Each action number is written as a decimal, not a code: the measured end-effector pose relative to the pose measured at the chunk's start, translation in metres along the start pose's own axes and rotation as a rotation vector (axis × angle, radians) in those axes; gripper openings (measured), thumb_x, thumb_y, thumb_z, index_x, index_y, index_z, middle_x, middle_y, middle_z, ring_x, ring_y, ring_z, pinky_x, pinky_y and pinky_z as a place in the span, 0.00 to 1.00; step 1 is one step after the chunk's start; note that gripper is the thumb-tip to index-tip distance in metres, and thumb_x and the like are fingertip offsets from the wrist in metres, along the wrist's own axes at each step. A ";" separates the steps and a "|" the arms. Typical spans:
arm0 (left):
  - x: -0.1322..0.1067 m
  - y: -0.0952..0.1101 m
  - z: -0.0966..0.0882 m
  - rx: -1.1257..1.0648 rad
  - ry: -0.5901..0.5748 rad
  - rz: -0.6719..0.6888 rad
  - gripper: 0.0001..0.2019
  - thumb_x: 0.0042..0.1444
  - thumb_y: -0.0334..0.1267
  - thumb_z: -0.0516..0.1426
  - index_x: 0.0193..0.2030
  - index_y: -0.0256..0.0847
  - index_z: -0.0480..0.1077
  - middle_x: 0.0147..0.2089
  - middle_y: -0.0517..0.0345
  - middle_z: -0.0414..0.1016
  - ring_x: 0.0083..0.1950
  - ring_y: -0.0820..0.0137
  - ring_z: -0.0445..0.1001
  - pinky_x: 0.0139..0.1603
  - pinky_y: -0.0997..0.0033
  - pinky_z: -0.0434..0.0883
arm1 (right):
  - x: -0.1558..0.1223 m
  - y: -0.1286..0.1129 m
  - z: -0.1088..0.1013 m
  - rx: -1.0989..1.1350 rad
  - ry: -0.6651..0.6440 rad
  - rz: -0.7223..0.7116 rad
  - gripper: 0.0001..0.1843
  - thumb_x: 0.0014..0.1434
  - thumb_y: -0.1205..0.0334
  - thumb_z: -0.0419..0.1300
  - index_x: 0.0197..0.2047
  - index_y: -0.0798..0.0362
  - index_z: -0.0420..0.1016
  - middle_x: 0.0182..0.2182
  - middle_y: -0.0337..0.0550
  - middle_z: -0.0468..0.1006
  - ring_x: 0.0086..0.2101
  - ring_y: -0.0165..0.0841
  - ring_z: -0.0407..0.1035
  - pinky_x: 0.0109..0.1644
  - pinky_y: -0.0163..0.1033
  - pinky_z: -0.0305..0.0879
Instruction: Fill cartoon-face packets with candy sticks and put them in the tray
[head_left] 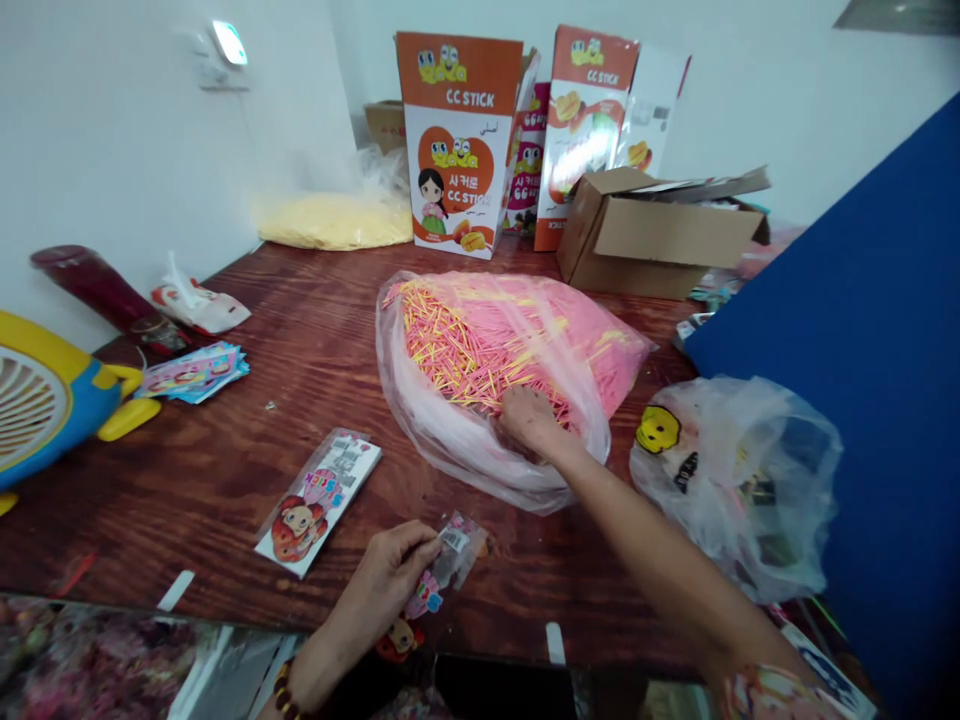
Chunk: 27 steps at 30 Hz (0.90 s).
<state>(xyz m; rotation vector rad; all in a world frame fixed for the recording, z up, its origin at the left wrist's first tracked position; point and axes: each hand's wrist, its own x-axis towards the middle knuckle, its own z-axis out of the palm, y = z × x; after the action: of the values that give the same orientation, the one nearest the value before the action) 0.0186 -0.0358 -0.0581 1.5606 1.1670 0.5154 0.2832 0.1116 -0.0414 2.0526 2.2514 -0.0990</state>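
My left hand pinches a small clear plastic packet with a printed cartoon and barcode, over the table's near edge. Its fingers are closed on the packet's side. My right hand reaches into a big open clear plastic bag full of thin pink and yellow sticks. The fingertips are down among the sticks, so their grip is hidden. Left of the bag lies a stack of flat printed packets, a cartoon figure on the top one.
Printed cartons and an open cardboard box stand at the back. A knotted-looking plastic bag sits right, beside a blue panel. On the left are a yellow-blue fan, blue-pink packets and a tissue pack.
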 end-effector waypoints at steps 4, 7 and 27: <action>-0.002 -0.003 -0.001 0.001 0.007 0.002 0.18 0.64 0.47 0.52 0.29 0.38 0.72 0.29 0.59 0.72 0.33 0.70 0.68 0.35 0.75 0.62 | 0.002 0.009 0.006 0.026 -0.008 -0.066 0.16 0.66 0.66 0.50 0.52 0.62 0.71 0.50 0.62 0.74 0.51 0.47 0.68 0.54 0.45 0.61; -0.005 -0.006 -0.001 0.000 0.003 0.002 0.18 0.64 0.48 0.52 0.30 0.38 0.73 0.30 0.58 0.73 0.33 0.70 0.69 0.36 0.74 0.63 | 0.001 0.021 0.007 0.082 -0.007 -0.079 0.15 0.65 0.70 0.48 0.50 0.60 0.71 0.48 0.60 0.75 0.48 0.43 0.70 0.51 0.42 0.62; -0.002 0.013 0.005 -0.173 0.037 -0.041 0.17 0.60 0.49 0.55 0.31 0.36 0.72 0.28 0.60 0.68 0.31 0.72 0.63 0.32 0.74 0.61 | -0.021 0.005 0.031 1.225 0.230 0.023 0.09 0.58 0.55 0.47 0.39 0.49 0.61 0.29 0.38 0.71 0.29 0.34 0.66 0.38 0.40 0.66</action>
<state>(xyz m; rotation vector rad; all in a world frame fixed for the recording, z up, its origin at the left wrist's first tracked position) 0.0271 -0.0392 -0.0470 1.3822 1.1485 0.6037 0.2906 0.0874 -0.0692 2.6010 2.5727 -1.6760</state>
